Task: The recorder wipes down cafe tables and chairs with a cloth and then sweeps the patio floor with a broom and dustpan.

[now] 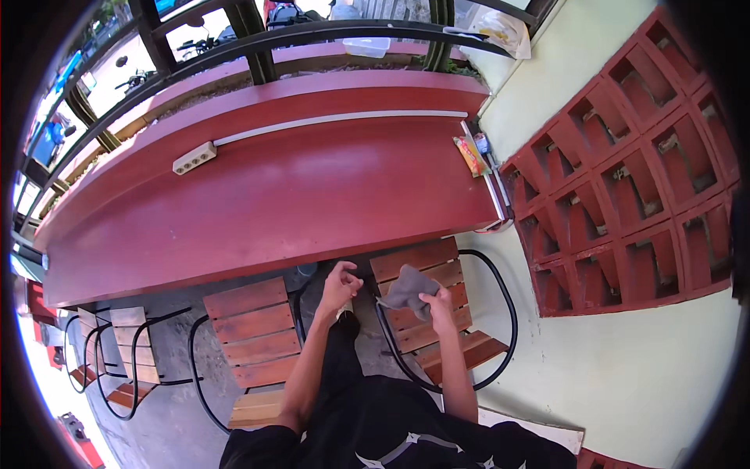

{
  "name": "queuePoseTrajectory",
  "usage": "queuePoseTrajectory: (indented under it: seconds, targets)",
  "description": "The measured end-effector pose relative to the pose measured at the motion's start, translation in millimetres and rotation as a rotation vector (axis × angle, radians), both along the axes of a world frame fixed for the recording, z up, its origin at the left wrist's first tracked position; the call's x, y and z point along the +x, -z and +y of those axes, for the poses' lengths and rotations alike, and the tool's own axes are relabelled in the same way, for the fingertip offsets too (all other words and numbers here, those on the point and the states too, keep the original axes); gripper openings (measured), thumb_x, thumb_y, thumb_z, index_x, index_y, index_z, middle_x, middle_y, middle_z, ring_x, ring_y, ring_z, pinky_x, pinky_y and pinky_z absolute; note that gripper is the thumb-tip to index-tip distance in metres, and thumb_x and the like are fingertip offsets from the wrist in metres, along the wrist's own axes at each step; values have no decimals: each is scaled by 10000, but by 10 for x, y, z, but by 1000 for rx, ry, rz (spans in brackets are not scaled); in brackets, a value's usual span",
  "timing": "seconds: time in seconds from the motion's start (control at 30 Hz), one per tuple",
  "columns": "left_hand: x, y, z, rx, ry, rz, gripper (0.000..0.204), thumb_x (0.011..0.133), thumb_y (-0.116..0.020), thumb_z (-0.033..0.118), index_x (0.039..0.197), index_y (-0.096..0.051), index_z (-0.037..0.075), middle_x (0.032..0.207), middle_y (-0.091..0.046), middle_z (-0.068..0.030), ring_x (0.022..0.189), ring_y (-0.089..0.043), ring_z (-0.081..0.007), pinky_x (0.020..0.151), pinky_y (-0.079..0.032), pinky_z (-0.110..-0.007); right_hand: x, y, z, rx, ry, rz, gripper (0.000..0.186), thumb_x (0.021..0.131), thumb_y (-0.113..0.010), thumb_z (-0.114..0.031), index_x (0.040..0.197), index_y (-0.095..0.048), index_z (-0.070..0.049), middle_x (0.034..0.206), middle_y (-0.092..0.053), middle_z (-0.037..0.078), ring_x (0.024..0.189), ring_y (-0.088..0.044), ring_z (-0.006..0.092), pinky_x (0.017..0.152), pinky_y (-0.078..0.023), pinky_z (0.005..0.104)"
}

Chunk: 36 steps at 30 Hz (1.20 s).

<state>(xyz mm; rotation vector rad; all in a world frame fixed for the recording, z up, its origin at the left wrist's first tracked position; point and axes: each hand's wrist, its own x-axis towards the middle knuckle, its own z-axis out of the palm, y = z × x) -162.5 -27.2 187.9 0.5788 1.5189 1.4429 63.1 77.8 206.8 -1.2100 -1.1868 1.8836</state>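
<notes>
A folded grey cloth (408, 288) is gripped in my right hand (439, 303), above the wooden slatted chair (422, 266) on the right. Part of the cloth hangs down beside my fingers. My left hand (341, 286) is raised near the front edge of the long red table (312, 195), between two chairs. Its fingers are loosely curled and apart, with nothing seen in them. Neither hand touches the table.
A white power strip (194, 158) and its cable cover (344, 119) run along the table's back. A coloured packet (470, 156) lies at its right end. Another slatted chair (254, 328) stands left of me. A red lattice wall (633, 172) rises at right.
</notes>
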Motion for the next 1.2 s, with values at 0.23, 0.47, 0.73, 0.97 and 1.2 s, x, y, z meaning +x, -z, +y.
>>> queuePoseTrajectory:
  seconds: [0.23,0.47,0.73,0.97,1.2]
  targets:
    - [-1697,663,1119,-269,-444,973,153,746,-532,41,898,-525,21,776,-554,-126,726,-564,-283,624,-452,-387,-1504,-266,1420,1041,-212,-641,331,777,-514,-27,1096,-582,-87,1130,-562,165,1053,-496,330,896,-419,381]
    - [-1951,879,1322,-574,-350,1296,109,714,-513,58,804,-451,57,809,-457,-120,789,-513,-292,664,-422,-427,-2005,458,1473,947,-471,-913,592,814,-569,-266,1359,-347,-195,1411,-209,250,1290,-202,444,1023,-208,561]
    - [-1909,886,1277,-658,-289,1260,156,690,-531,65,810,-431,57,818,-439,-113,787,-496,-284,661,-418,-403,-3041,723,1392,1104,-579,-1037,685,816,-547,-352,1410,-242,-198,1448,-108,240,1321,-85,462,1007,-117,646]
    - [-1979,831,1253,-676,-307,1170,139,702,-511,61,805,-417,54,817,-438,-122,804,-496,-324,681,-408,-444,-3772,654,1392,1196,-771,-735,586,789,-598,-325,1335,-387,-281,1460,-193,119,1347,-133,355,1025,-96,642]
    - [-1985,889,1339,-656,-284,1272,156,679,-535,66,780,-416,62,800,-431,-105,747,-495,-275,626,-412,-393,-2227,1103,2312,833,28,-1423,534,890,-426,-390,1389,-299,-248,1463,-185,132,1340,-146,377,984,-102,678]
